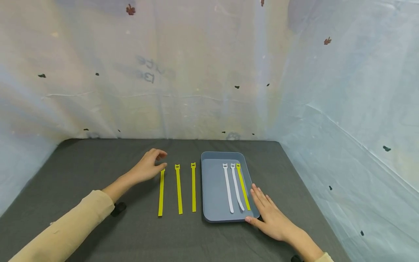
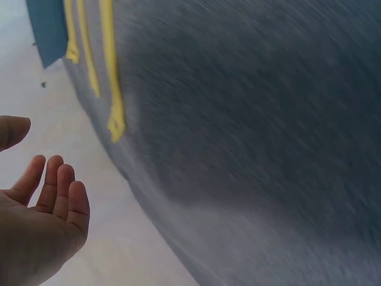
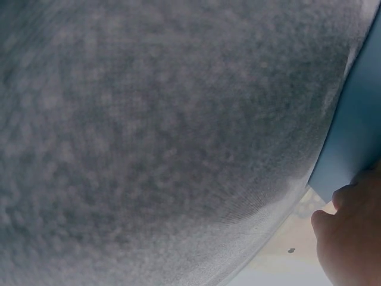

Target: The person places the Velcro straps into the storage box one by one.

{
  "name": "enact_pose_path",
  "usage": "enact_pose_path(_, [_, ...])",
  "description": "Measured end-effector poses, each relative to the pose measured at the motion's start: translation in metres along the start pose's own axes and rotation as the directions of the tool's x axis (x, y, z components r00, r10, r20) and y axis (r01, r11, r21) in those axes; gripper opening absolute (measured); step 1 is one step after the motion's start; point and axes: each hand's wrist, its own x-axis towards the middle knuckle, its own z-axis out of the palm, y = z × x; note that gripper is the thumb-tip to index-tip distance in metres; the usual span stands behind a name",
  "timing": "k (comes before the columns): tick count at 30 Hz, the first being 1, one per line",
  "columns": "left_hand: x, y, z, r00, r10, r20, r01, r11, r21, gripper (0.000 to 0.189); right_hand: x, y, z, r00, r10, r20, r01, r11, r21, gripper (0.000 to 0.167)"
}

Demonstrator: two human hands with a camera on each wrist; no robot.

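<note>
Three yellow cable straps lie on the cloth: the left one (image 1: 161, 196), the middle one (image 1: 179, 191) and the right one (image 1: 194, 189). My left hand (image 1: 150, 166) is by the slotted head of the left strap, thumb and fingers apart. Nothing shows between them in the left wrist view, where the hand (image 2: 47, 226) is loosely bent. To the right, a blue-grey tray (image 1: 212, 193) holds two white straps (image 1: 228, 189) and a yellow strap (image 1: 243, 187). My right hand (image 1: 273, 220) rests against the tray's lower right edge, fingers straight.
Dark grey cloth (image 1: 183, 236) covers the table. Plastic sheeting (image 1: 203, 72) hangs behind it and along the right side. A small black object (image 1: 118, 209) sits under the left wrist.
</note>
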Motion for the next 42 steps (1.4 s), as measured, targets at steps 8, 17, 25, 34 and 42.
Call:
enact_pose_path(8, [-0.003, -0.009, -0.003, 0.998, -0.005, 0.057, -0.001, 0.995, 0.096, 0.04, 0.0, 0.001, 0.0, 1.0, -0.002, -0.001, 0.002, 1.0, 0.004, 0.095])
enact_pose_path(17, [-0.01, -0.014, 0.006, 0.993, -0.032, 0.116, 0.008, 0.978, 0.209, 0.042, 0.001, 0.003, 0.002, 1.0, -0.017, -0.01, 0.017, 1.0, -0.001, 0.095])
enact_pose_path(25, [-0.011, -0.014, 0.011, 0.993, -0.046, 0.11, 0.019, 0.973, 0.231, 0.045, 0.002, 0.004, 0.002, 1.0, -0.006, -0.003, 0.006, 1.0, -0.018, 0.095])
enact_pose_path(34, [-0.009, -0.016, 0.011, 0.992, -0.05, 0.113, 0.02, 0.966, 0.258, 0.048, 0.0, 0.003, 0.002, 1.0, -0.009, -0.012, 0.009, 1.0, -0.009, 0.095])
enact_pose_path(42, [-0.009, -0.019, 0.011, 0.993, -0.055, 0.104, 0.029, 0.972, 0.232, 0.047, 0.001, 0.002, 0.001, 1.0, 0.002, 0.001, -0.002, 1.0, -0.008, 0.096])
